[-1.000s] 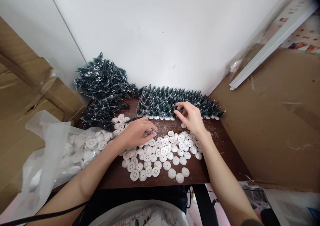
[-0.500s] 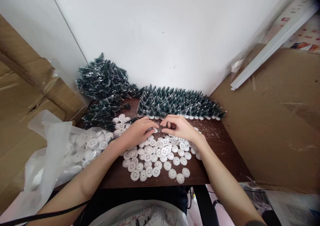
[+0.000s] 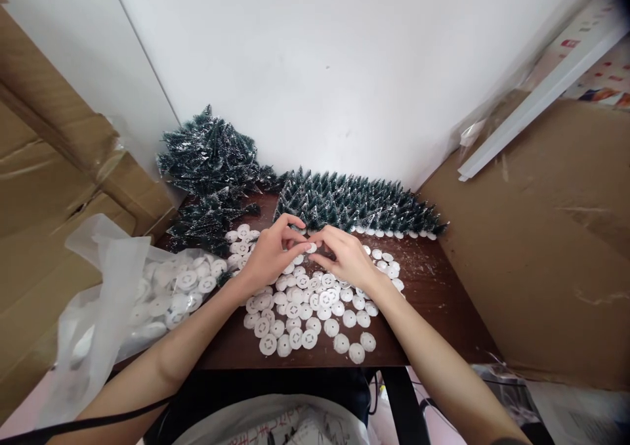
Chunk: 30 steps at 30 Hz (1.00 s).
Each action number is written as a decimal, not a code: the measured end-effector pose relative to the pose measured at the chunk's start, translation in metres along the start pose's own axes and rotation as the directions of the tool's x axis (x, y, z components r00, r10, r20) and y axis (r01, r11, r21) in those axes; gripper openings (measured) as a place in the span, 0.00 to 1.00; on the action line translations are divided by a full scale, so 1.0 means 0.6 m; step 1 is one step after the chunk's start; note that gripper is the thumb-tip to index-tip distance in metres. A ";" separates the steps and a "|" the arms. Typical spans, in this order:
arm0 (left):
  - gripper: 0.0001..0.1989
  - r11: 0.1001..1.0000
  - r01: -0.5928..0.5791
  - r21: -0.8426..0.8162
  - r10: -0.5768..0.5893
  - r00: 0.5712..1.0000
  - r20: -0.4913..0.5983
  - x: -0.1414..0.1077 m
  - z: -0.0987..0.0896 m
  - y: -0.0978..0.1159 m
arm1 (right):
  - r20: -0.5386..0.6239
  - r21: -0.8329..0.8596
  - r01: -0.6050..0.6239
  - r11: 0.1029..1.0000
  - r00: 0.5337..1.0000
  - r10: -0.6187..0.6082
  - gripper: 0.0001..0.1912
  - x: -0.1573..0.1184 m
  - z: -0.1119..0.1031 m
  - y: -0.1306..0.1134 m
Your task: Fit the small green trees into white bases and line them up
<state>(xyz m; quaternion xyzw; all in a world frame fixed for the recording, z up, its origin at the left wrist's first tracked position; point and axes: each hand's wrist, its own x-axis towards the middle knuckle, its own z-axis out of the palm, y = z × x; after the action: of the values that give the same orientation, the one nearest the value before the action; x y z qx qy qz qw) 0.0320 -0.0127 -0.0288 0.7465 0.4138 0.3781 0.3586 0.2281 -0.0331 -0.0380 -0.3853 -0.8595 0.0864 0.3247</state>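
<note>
My left hand (image 3: pixel 275 251) and my right hand (image 3: pixel 344 251) meet near the middle of the dark brown table. A small white disc (image 3: pixel 312 247) is pinched between my left thumb and fingers, and my right fingertips touch it or lie close to it. Below both hands spread many loose white round discs (image 3: pixel 295 310), some with slots in the middle. Just behind the hands stand rows of small dark green, snow-tipped trees (image 3: pixel 354 202) on white bases. Any tree part between the fingers is too small to make out.
A heap of similar trees (image 3: pixel 209 156) lies at the back left. A clear bag of white discs (image 3: pixel 172 287) sits at the left. Cardboard boxes (image 3: pixel 541 235) flank the table (image 3: pixel 443 314), with a wall behind.
My hands have come together, and the left fingers have closed on the white disc. My right hand has shifted slightly left, uncovering more discs. The view has moved slightly.
</note>
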 end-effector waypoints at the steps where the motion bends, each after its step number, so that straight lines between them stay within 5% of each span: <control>1: 0.14 1.000 0.008 -0.016 -0.008 1.000 0.008 0.000 0.001 0.000 | -0.006 -0.013 0.004 1.000 1.000 -0.005 0.07 0.000 0.000 0.000; 8: 0.17 0.994 -0.090 0.068 0.090 0.996 -0.005 0.004 -0.012 0.002 | -0.004 -0.040 0.015 0.999 1.000 -0.015 0.07 0.000 -0.003 0.003; 10: 0.12 0.985 -0.119 0.127 0.137 0.980 -0.145 0.008 -0.025 0.005 | 0.004 -0.046 0.005 0.999 1.000 -0.005 0.09 0.000 -0.004 0.005; 11: 0.18 0.985 -0.112 0.129 0.140 0.962 -0.235 0.009 -0.032 0.006 | 0.010 -0.049 0.002 0.999 1.000 -0.002 0.09 -0.001 -0.004 0.006; 14: 0.28 0.997 -0.021 0.074 0.054 0.878 -0.476 0.015 -0.053 0.005 | 0.028 -0.052 0.000 0.999 1.000 0.001 0.10 -0.002 -0.004 0.008; 16: 0.28 0.999 0.036 0.026 -0.016 0.840 -0.543 0.017 -0.064 0.002 | 0.044 -0.050 0.001 0.999 0.999 0.001 0.10 -0.003 -0.002 0.008; 22: 0.20 0.993 0.101 -0.058 -0.116 0.848 -0.517 0.019 -0.074 -0.009 | 0.079 -0.046 -0.016 0.999 0.997 0.019 0.10 -0.004 0.000 0.008; 30: 0.21 0.920 0.165 0.355 -0.025 0.930 -0.367 0.024 -0.078 -0.023 | 0.114 -0.083 -0.077 0.994 0.990 0.086 0.11 -0.004 -0.002 0.011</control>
<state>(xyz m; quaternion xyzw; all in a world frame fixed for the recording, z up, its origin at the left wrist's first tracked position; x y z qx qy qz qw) -0.0076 0.0162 -0.0152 0.6997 0.5733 0.4011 0.1446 0.2342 -0.0304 -0.0408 -0.4267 -0.8634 0.0885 0.2543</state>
